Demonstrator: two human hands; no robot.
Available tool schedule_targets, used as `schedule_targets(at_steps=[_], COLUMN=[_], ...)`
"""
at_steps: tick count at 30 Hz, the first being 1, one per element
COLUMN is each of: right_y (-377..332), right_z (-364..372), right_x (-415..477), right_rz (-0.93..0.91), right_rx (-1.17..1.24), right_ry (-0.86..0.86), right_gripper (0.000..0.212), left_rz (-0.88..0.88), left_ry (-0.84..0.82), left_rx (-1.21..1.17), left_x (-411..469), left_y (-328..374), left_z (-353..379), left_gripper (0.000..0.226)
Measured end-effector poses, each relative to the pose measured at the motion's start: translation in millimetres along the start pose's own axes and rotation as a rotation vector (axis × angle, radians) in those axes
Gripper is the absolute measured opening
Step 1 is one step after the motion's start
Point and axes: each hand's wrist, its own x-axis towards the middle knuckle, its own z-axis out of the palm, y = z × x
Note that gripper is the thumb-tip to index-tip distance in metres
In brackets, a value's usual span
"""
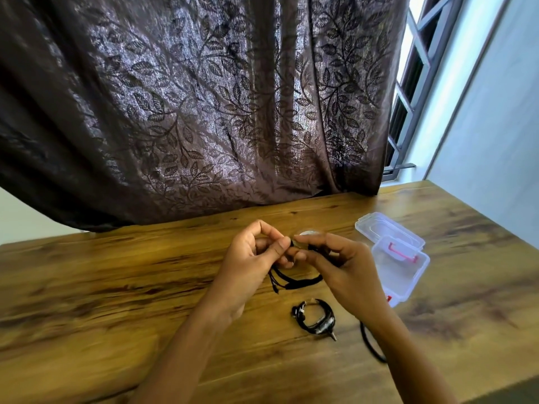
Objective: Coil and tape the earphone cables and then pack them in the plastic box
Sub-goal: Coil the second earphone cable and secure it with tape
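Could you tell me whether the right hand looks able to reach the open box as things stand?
Probably yes: the box lies just beside the right hand with nothing between, though that hand holds a cable.

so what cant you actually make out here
- Tape roll, head view: mostly hidden behind the right hand.
- Held cable: whether taped yet, covered by the left hand.
- Third cable: passes under the right forearm.
- Plastic box: contents blurred.
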Motion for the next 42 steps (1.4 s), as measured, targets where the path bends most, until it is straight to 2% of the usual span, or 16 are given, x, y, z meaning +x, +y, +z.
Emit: schedule_targets(at_steps=[2,6,12,15,18,22,27,30,33,36,42], right_y=[0,-1,12,33,58,80,97,107,120,116,103], right_z=[3,8,21,32,43,61,82,93,103,107,100], right_x=[-1,-4,-11,-15,-24,-35,-44,-51,-57,-59,-63], right_rz=[0.025,0.151,0.348,0.529,0.71,0.859,0.981,1.032,1.031,0.928,0.76], right_rx=[0.046,0.279,0.349,0.342,0.363,0.38,0.427,0.434,0.242,0.082,-0.025], right_ry=[0.019,0.087,0.156,0.134,0.11,0.069,0.111,0.136,0.134,0.049,-0.051], right_gripper=[0.03,0.018,0.017,0.013,0.009,0.006,0.017,0.016,0.016,0.019,0.027], left_rz=[0.031,0.102,0.114,-0.034,-0.262,-0.482,-0.591,-0.573,-0.495,-0.42,-0.346], left_ry=[-0.004,0.005,0.036,0.143,0.239,0.384,0.505,0.521,0.486,0.45,0.417], left_rx=[0.023,0.14,0.278,0.244,0.028,-0.185,-0.235,-0.142,0.109,0.433,0.644], left_x=[0,-1,-2,-1,0,0,2,2,-1,-4,-6], left_y=[-2,-11,-36,-56,-80,-111,-139,-152,-161,-164,-165], left_z=[1,0,0,-2,-5,-10,-21,-26,-30,-32,-32], left_gripper=[0.007,0.012,0.014,0.008,0.008,0.006,0.011,0.013,0.013,0.007,0.003])
